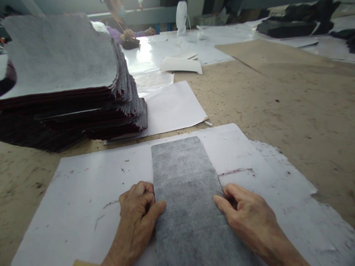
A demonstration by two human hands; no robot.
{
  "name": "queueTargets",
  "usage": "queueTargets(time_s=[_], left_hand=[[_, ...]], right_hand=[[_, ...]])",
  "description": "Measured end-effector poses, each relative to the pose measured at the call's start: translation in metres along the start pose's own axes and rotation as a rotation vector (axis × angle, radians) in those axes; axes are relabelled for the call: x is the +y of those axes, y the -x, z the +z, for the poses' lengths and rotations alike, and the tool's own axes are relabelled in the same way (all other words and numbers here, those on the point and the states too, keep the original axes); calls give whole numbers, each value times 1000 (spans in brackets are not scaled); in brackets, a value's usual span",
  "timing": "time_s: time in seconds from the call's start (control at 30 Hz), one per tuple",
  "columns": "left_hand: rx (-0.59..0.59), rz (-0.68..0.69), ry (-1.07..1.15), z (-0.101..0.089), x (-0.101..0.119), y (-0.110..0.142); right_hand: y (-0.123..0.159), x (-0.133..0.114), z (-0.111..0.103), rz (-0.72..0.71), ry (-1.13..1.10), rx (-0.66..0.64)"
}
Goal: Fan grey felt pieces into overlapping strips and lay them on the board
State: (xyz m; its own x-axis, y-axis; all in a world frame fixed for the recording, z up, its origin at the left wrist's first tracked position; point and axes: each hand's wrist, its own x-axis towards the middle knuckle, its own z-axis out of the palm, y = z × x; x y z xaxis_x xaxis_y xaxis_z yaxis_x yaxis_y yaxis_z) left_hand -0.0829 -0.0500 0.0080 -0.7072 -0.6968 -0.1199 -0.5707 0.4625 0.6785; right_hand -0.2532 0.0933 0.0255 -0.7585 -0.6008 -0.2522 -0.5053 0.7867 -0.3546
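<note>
A long grey felt-like fabric panel [188, 192] lies on white paper in front of me, its near end running out of view at the bottom. My left hand [137, 216] pinches its left edge, thumb on top and fingers curled at the side. On the opposite edge my right hand [246, 214] grips the panel the same way, thumb over the surface. The fingertips beneath the edges are hidden. Behind and to the left rises a tall stack of grey-faced, dark-edged fabric pieces [63, 55].
White paper sheets [91, 207] cover the brown tabletop [291, 111] under the panel, with a torn edge at right. Farther back are curved white card [181, 65], a white upright device [181, 18] and dark bundled cloth [299, 22]. Another person's hand [128, 35] is across the table.
</note>
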Motion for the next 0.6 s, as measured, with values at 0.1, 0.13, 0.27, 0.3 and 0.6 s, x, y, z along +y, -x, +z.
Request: queueTargets(time_s=[0.1, 0.13, 0.27, 0.3, 0.6], left_hand=[[60, 6, -77, 4, -3, 5], [99, 6, -101, 5, -5, 8], [317, 113, -195, 5, -10, 20], [357, 169, -240, 5, -9, 22], [121, 538, -657, 38, 13, 19]], right_hand=[[5, 7, 4, 17, 33, 90], [6, 11, 5, 16, 12, 125], [10, 27, 3, -126, -37, 347], [10, 28, 1, -219, 1, 437], [-4, 13, 22, -790, 251, 426]])
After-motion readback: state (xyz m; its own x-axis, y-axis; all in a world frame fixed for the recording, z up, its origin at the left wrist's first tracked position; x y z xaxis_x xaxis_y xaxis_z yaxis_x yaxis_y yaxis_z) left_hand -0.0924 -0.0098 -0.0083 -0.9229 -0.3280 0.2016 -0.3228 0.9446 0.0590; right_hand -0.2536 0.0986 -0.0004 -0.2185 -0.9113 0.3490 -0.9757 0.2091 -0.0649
